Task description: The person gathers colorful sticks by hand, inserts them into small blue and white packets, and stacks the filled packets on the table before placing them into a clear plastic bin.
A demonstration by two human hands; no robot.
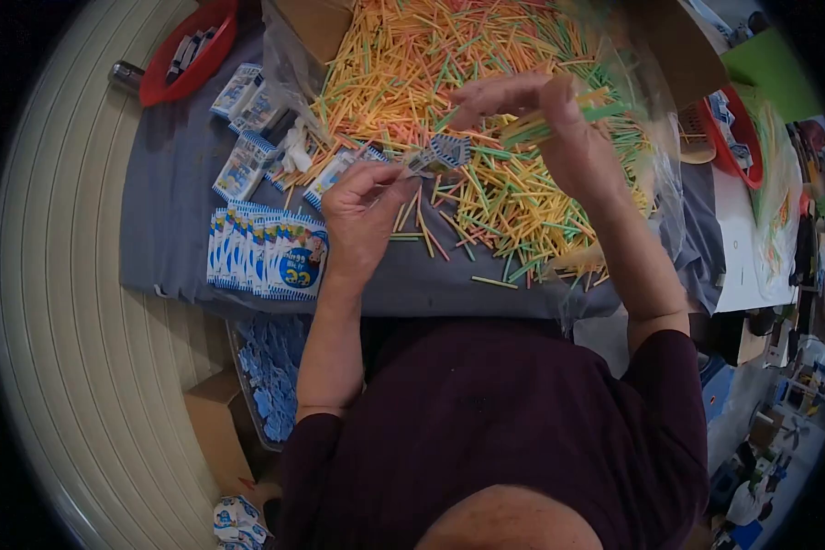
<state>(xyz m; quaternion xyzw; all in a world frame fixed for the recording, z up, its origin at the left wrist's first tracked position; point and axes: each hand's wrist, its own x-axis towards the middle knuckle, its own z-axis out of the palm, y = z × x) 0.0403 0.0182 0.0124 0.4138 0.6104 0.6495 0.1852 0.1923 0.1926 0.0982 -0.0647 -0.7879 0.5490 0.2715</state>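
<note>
My left hand point(362, 215) pinches the edge of a small printed plastic packet point(442, 154), whose striped end points up and right. Above the heap, my right hand point(577, 151) is closed around a small bunch of thin yellow and green sticks point(605, 112); its fingers point left, slightly blurred. Beneath both hands spreads a large heap of thin yellow, orange, pink and green sticks point(422, 64). A fanned stack of flat blue-and-white packets point(266, 252) lies left of my left wrist. Several filled packets point(245, 165) sit behind that stack.
A red basket point(170, 87) with packets stands at the far left beside a metal cylinder point(126, 75). Another red basket point(747, 170) is at the right. Cardboard flaps point(678, 46) and clear plastic border the heap. Below the table is a bin of blue pieces point(273, 367).
</note>
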